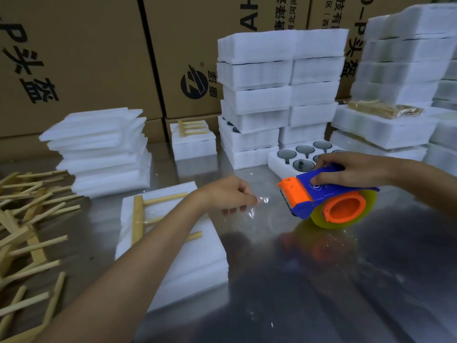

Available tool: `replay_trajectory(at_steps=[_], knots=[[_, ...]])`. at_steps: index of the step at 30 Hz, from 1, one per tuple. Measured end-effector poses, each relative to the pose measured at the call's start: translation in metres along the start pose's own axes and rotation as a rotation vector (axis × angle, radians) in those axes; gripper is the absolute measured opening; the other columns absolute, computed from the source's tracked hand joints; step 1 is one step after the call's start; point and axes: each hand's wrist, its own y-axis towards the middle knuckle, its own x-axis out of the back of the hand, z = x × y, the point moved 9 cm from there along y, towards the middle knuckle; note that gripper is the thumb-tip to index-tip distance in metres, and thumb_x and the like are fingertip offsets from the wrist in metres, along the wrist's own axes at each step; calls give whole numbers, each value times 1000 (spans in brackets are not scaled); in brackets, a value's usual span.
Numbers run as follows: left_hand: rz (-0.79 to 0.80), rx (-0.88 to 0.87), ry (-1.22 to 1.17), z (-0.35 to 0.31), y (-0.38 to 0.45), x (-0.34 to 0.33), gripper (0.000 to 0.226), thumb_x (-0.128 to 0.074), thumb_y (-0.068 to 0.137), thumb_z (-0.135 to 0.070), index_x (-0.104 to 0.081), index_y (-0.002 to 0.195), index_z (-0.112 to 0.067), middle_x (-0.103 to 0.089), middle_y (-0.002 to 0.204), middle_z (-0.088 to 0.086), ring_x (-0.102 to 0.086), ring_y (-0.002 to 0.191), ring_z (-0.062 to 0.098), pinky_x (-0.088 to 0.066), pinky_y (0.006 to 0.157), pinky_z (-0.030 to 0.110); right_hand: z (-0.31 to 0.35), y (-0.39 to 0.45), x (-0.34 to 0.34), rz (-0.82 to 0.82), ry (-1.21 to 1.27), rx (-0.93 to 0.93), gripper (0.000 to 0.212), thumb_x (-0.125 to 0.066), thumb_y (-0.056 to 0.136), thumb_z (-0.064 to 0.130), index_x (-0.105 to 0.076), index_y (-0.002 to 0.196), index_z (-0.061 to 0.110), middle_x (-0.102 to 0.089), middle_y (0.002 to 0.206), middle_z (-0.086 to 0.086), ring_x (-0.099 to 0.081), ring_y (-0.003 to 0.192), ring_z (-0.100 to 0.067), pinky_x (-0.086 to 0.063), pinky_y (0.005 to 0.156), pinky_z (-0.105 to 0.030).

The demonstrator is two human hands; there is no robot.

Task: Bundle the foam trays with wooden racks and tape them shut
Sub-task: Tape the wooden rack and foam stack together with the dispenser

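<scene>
Just left of tape dispenser (329, 196): foam bundle (173, 246).

single head-worn wide-angle view, looking forward and down, close over a metal table (321, 280)

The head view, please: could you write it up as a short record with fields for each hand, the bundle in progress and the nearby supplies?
left hand: left hand pinches the free end of the clear tape
right hand: right hand grips the tape dispenser from above
bundle: foam tray on the metal table, wooden rack lying on top
supplies: loose wooden racks at left; foam sheets stacked behind them
background: stacked foam trays, cardboard boxes
</scene>
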Motion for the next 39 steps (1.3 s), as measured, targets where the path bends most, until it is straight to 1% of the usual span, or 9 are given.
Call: replay_trajectory(at_steps=[3,7,9,11,15,20,25,31,39], knots=[[-39,-33,-108,2,1,4,31,-71,84,-43,-60,70,-17,-59,55,-10,-49,53,15,-42,48,22,9,7,6,-84,-143,-90,32,-55,87,56,-60,78,26,-62,82,9,-55,78,-8,-34,66,-27],[-76,-7,-167,6,-1,1,40,-72,79,-55,-55,64,-21,-49,56,-2,-40,44,13,-33,42,17,24,22,-4,-284,-249,-79,45,-43,92,55,-59,72,17,-63,79,1,-58,81,-19,-36,69,-34],[-97,16,-142,8,-1,-4,44,-74,76,-58,-62,72,-15,-49,63,2,-39,42,11,-31,40,15,31,23,-5,-364,-356,-69,45,-44,91,58,-56,68,22,-61,75,3,-58,78,-22,-38,68,-34],[-93,10,-133,8,-1,-6,44,-76,76,-55,-69,82,-12,-51,61,0,-40,41,8,-31,39,13,37,27,-11,-377,-411,-60,44,-45,88,62,-56,68,25,-59,75,5,-58,78,-21,-38,67,-33],[-77,-100,-144,-1,-2,-6,23,-79,81,-30,-75,83,-8,-41,40,-14,-35,37,1,-29,42,10,40,28,-15,-381,-460,-111,47,-45,88,61,-63,67,23,-57,71,1,-57,72,-20,-35,61,-31],[-99,-191,-164,-10,-9,-3,11,-76,84,-19,-76,81,-9,-30,43,-7,-23,44,6,-23,47,19,47,26,-13,-384,-446,-157,46,-46,90,56,-62,72,18,-54,70,0,-58,74,-23,-41,67,-32],[-134,-201,-149,-12,-12,-2,17,-76,83,-19,-72,68,-22,-28,44,-7,-23,43,6,-22,43,17,55,26,-18,-391,-466,-176,43,-46,91,54,-60,76,17,-48,70,0,-56,80,-25,-41,70,-32],[-145,-186,-84,-13,-12,-3,17,-75,84,-20,-70,68,-20,-28,41,-10,-24,41,6,-22,45,19,62,28,-22,-386,-495,-189,40,-47,91,49,-50,66,19,-42,67,0,-49,78,-24,-36,70,-32],[-146,-204,-48,-18,-16,-4,13,-72,86,-15,-71,73,-16,-35,38,-13,-33,40,4,-29,48,13,70,26,-24,-408,-535,-205,39,-47,92,44,-38,64,19,-37,66,0,-46,79,-25,-33,69,-32]])
